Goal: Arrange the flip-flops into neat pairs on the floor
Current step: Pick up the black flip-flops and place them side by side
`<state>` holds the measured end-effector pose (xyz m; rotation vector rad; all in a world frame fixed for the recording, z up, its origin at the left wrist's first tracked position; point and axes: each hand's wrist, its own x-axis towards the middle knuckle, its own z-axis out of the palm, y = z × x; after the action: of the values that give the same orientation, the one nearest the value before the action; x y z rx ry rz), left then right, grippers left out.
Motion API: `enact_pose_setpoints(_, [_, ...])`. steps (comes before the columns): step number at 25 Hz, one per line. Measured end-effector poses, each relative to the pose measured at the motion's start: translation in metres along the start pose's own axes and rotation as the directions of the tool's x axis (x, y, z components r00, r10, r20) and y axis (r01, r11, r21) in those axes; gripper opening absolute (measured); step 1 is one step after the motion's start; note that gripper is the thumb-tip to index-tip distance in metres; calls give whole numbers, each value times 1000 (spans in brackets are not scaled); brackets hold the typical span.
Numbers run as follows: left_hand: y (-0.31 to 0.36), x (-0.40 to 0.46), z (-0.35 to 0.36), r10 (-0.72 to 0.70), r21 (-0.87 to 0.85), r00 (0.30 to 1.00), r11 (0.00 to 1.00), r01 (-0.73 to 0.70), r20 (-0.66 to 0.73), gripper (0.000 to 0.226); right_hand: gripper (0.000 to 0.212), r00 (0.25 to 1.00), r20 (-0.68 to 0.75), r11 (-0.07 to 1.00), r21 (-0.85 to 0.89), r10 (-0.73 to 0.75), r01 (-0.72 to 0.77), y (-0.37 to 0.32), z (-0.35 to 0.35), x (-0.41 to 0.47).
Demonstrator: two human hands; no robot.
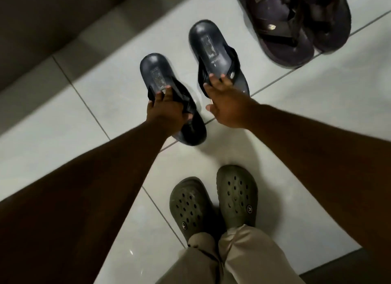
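Pale glossy tiled floor [285, 106] | left hand [167, 110] clasps strap of dark navy rubber flip-flop [169, 97] | right hand [224, 106], fingers spread, presses its matching flip-flop [213, 53] just beside | worn purple-black pair [296, 23] beyond the right hand looks paired | navy pair unaligned

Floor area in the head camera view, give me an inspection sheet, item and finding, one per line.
Surface: pale tiled floor with dark grout lines.
Job's things: two dark blue flip-flops, the left one and the right one, side by side but staggered; a darker pair at top right, overlapping.
Clutter: nothing seen.
Hands: left hand grips the left flip-flop by its strap; right hand has its fingers on the right flip-flop, grip unclear.
Cables: nothing seen.
Surroundings: the person's own green clogs and beige trousers; a dim wall or step at upper left.
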<state>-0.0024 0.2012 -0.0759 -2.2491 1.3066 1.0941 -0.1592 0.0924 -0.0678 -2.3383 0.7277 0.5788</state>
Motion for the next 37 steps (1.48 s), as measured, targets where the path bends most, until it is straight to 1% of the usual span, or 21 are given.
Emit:
enact_pose_setpoints(1, [4,6,-7,0,-10,1000,1000,0,-7,60,65,997,-76,1000,-16,-25,24,4,-7,3])
enact_pose_setpoints(3, [12,18,-21,27,1,999,1000,-27,-28,56,69,984,-176,1000,-10,11,-13,19,-16,5])
enact_pose_setpoints(4, [15,25,-26,46,14,998,999,-45,-40,54,71,982,-177,998,9,62,-62,29,-20,7])
enact_pose_setpoints(6, [19,37,-37,64,-31,996,997,-66,-70,53,74,985,-99,989,40,143,-140,42,-25,17])
enact_pose_setpoints(8, [19,45,-45,89,-95,992,991,-98,-94,54,75,990,-37,989,56,138,-136,48,-30,33])
enact_pose_setpoints(13, [17,52,-54,193,-60,975,978,-200,-111,52,70,991,-74,994,19,112,-111,56,-39,50])
enact_pose_setpoints(14, [15,51,-54,197,-74,973,976,-207,-119,57,70,991,-83,995,5,103,-103,56,-39,49])
enact_pose_setpoints(16, [10,50,-53,175,-77,973,979,-189,-153,73,74,988,-117,993,-33,106,-110,59,-42,48])
enact_pose_setpoints(18, [7,52,-50,170,2,970,985,-172,-172,82,76,983,-128,988,-71,130,-139,59,-45,52])
enact_pose_setpoints(20, [5,54,-46,188,58,968,982,-181,-165,84,73,984,-96,987,-44,149,-153,51,-42,57])
enact_pose_setpoints(23, [-8,48,-41,192,35,969,981,-189,-155,84,71,982,-61,983,35,181,-179,34,-31,56])
enact_pose_setpoints(25, [-29,36,-34,185,33,975,983,-182,-127,85,71,987,-35,987,29,159,-158,14,-22,56])
enact_pose_setpoints(28, [-75,14,-18,165,6,984,986,-165,-66,85,71,995,-12,995,29,100,-100,-27,-2,60])
enact_pose_setpoints(31, [-133,-14,-1,96,-51,995,994,-97,-20,86,70,999,-20,999,21,42,-42,-86,29,67])
enact_pose_setpoints(34, [-179,-38,14,55,-114,998,992,-56,-7,87,69,998,-21,998,15,64,-64,-137,58,71])
enact_pose_setpoints(37, [-207,-51,24,51,-127,999,991,-52,-12,86,69,997,-18,998,-4,70,-70,-168,76,72])
